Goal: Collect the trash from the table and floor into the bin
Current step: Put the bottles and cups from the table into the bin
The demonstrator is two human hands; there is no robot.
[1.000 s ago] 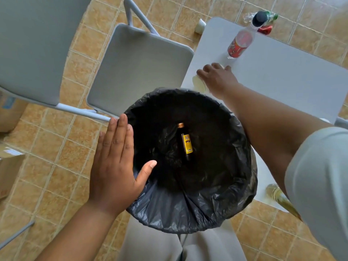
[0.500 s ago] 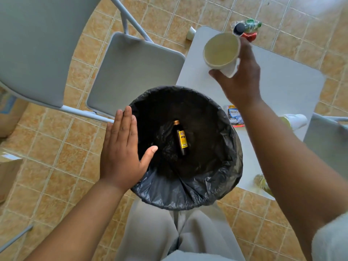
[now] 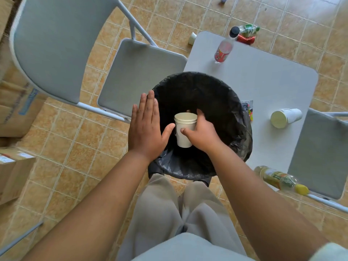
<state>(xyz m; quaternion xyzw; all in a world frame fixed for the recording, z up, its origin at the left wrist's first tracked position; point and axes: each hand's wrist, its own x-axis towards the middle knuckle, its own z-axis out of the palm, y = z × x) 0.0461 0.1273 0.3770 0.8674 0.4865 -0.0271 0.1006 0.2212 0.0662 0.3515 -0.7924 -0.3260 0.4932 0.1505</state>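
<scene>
From the head camera we see our right hand (image 3: 204, 133) wrapped around the cup (image 3: 185, 129), upright, directly over the bin (image 3: 222, 102) mouth, so we judge letting go would drop it inside. Our left hand (image 3: 146, 127) lies flat and open on the near rim, beside the cup.

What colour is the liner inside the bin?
Black, glossy plastic liner; the head view shows it.

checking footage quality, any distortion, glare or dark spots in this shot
Head view: wide-angle bending bows the grey folding chair and white table edges; daylight glare washes the tan floor tiles top right; the black-lined bin interior is dark, hiding detail below the white paper cup.
</scene>
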